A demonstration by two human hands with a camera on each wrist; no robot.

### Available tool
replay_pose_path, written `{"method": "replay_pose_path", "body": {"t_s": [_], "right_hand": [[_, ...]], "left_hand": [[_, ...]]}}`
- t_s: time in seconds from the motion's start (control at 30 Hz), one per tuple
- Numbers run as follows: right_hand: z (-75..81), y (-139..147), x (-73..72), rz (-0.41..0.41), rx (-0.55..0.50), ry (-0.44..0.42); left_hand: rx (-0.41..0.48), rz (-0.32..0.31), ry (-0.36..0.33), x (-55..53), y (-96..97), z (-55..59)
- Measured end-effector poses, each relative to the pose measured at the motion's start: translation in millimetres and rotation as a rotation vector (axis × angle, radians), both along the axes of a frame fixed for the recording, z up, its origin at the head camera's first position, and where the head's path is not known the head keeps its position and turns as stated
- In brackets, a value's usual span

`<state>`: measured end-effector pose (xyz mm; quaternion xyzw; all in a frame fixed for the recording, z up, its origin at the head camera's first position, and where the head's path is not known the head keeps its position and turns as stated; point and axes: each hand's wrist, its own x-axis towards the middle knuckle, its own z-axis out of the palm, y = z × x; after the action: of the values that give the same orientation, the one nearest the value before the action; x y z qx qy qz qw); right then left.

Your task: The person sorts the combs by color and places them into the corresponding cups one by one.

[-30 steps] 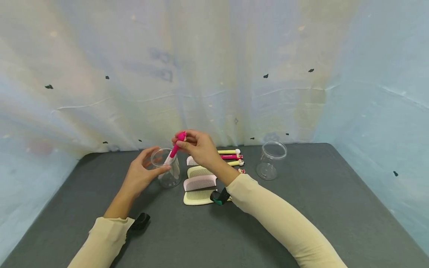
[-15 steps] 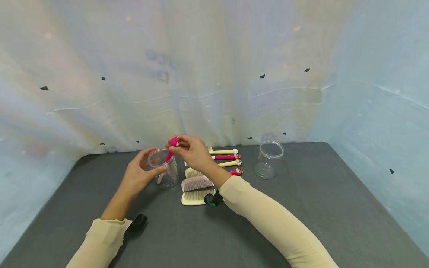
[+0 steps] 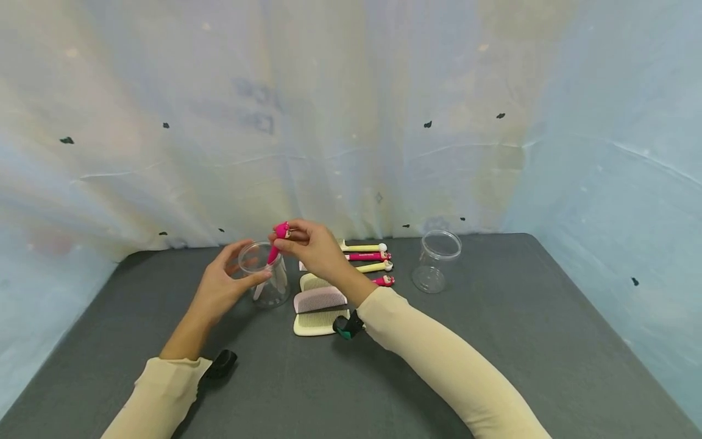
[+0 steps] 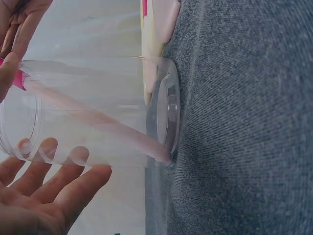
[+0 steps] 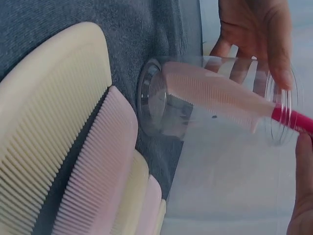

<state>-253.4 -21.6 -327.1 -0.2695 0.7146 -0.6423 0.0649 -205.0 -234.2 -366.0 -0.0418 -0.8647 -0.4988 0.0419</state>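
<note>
My left hand [image 3: 216, 286] holds a clear plastic jar [image 3: 272, 297] near its rim, thumb on one side and fingers on the other. The jar stands upright on the dark cloth. With thumb and fingertips, my right hand [image 3: 320, 253] pinches the bright pink handle of a comb [image 3: 273, 253], which has a figure at its end. Slanting inside the jar is the comb's pale pink toothed part [image 5: 210, 93]; in the left wrist view, its tip [image 4: 164, 155] is down by the jar's base.
Right of the jar, several combs lie in a row, among them a yellow comb [image 3: 315, 324] at the front and a pink comb [image 3: 320, 299] behind it. My right forearm passes over their handles. A second clear jar [image 3: 430, 280] stands farther right. A pale curtain [image 3: 351, 122] hangs behind the table.
My right hand has lowered the comb deeper into the jar and shifted slightly left. My left hand keeps its hold on the jar.
</note>
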Motion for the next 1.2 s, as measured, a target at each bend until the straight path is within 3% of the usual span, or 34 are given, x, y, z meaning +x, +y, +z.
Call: {"method": "replay_pose_path", "body": {"t_s": [0.17, 0.27, 0.43, 0.53, 0.67, 0.8, 0.97, 1.2], "right_hand": [[1.9, 14.1, -1.9, 0.024, 0.058, 0.004], [7.3, 30.1, -3.9, 0.070, 0.038, -0.013], [23.0, 75.8, -6.3, 0.079, -0.037, -0.018], [26.4, 107.6, -3.3, 0.037, 0.054, 0.019], [16.9, 145.0, 1.7, -0.018, 0.259, 0.025], [-1.7, 169.7, 5.4, -0.029, 0.391, 0.014], [-20.6, 186.4, 7.8, 0.004, 0.478, 0.032], [-30.0, 188.4, 3.6, 0.101, 0.470, 0.012]], "left_hand": [[-0.001, 0.004, -0.002, 0.7, 1.2, -2.7], [0.004, 0.011, -0.001, 0.9, 2.6, -4.2], [0.016, 0.005, 0.010, -0.5, 6.6, -5.3], [0.012, 0.006, 0.012, -1.2, 7.0, -5.2], [0.008, 0.013, 0.010, -3.1, 7.6, -4.6], [0.007, 0.013, 0.009, -3.1, 8.6, -4.7], [0.013, -0.009, 0.009, 0.1, 11.0, -6.2], [0.018, 0.004, 0.005, 2.5, 10.1, -3.4]]}}
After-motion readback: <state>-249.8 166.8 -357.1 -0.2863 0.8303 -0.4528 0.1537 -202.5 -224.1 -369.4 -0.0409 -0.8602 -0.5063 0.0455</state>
